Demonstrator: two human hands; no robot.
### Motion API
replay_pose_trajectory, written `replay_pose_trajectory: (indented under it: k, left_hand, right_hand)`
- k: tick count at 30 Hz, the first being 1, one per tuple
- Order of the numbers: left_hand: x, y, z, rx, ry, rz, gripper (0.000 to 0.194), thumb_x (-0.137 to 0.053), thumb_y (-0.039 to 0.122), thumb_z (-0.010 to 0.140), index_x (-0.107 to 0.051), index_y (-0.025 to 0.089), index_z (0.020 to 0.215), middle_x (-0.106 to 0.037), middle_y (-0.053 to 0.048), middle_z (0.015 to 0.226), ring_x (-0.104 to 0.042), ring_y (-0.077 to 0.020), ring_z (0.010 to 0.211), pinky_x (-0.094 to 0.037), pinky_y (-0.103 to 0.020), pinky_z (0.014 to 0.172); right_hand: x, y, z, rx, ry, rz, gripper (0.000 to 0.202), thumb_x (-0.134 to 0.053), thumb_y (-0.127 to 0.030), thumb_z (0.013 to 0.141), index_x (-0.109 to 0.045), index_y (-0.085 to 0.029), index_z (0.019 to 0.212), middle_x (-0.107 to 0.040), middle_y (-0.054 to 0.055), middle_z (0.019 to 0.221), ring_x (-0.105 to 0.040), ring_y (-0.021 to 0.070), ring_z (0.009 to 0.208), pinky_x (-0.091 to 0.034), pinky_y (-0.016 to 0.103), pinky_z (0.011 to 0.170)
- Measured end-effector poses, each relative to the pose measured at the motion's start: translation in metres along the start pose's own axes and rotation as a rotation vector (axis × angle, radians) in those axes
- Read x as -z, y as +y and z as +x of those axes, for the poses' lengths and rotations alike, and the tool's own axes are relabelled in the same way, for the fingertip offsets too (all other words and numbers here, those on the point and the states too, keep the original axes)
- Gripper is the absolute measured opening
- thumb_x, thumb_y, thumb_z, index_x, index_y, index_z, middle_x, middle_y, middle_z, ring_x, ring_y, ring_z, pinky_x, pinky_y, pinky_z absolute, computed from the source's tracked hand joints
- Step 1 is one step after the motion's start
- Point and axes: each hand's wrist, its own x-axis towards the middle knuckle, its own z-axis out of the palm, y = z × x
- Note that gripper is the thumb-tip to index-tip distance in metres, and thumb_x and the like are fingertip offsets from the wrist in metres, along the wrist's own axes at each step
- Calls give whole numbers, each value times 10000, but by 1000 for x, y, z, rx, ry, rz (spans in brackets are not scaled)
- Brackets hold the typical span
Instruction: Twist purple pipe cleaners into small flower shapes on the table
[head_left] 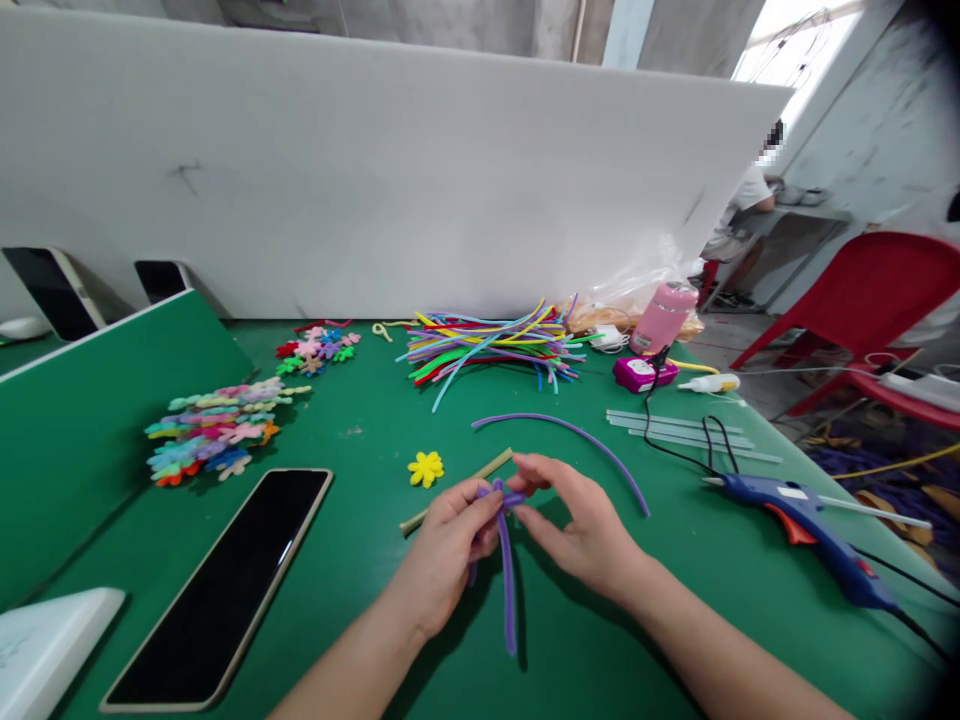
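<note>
Between my two hands is a purple pipe cleaner (pixel 508 590), bent into small loops at the top, with a long end hanging down toward me. My left hand (pixel 450 545) pinches the looped part from the left. The fingertips of my right hand (pixel 574 515) close on a loop from the right. An olive-coloured stick (pixel 487 469) lies behind my hands, partly hidden by them. A yellow flower (pixel 426 469) rests on the green table (pixel 360 560) left of the stick. Beyond my right hand lies a curved purple pipe cleaner (pixel 581 433).
Colourful pipe cleaners (pixel 487 345) lie piled at the back, with finished flowers (pixel 217 430) at left. A phone (pixel 225 590) lies front left. On the right are a blue glue gun (pixel 810 510), glue sticks (pixel 682 432) and a pink bottle (pixel 664 315). A person (pixel 742 215) sits beyond.
</note>
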Motion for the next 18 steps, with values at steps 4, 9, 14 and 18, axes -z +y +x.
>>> replay_pose_trajectory:
  k: [4,9,14,18]
  left_hand:
    - [2,-1,0,21,-77,-5,201,-641,303,717,-562,127,661,-391,67,506,-276,-34,449,-155,-153,403]
    - [4,-1,0,10,-125,14,200,-612,296,746,-542,139,644,-373,67,507,-257,-44,456,-160,-162,410]
    - [3,-2,-1,-64,-110,148,189,-578,301,764,-524,153,660,-356,66,547,-259,-63,491,-189,-181,440]
    - [1,-3,-2,-206,-72,371,193,-518,292,793,-504,169,645,-355,61,564,-281,-88,519,-236,-208,480]
  right_hand:
    - [2,1,0,148,-41,-191,392,-500,-163,837,-405,-228,1211,-654,52,897,-591,178,800,-461,330,707]
    - [6,-4,3,232,-100,-307,344,-475,-170,859,-409,-190,1196,-642,65,869,-553,189,759,-440,333,674]
    - [5,-7,3,202,-95,-277,358,-445,-141,862,-381,-202,1209,-610,55,834,-522,182,721,-430,324,653]
    - [2,-8,1,36,-84,-100,390,-445,-132,843,-363,-201,1218,-565,39,827,-518,164,749,-431,317,702]
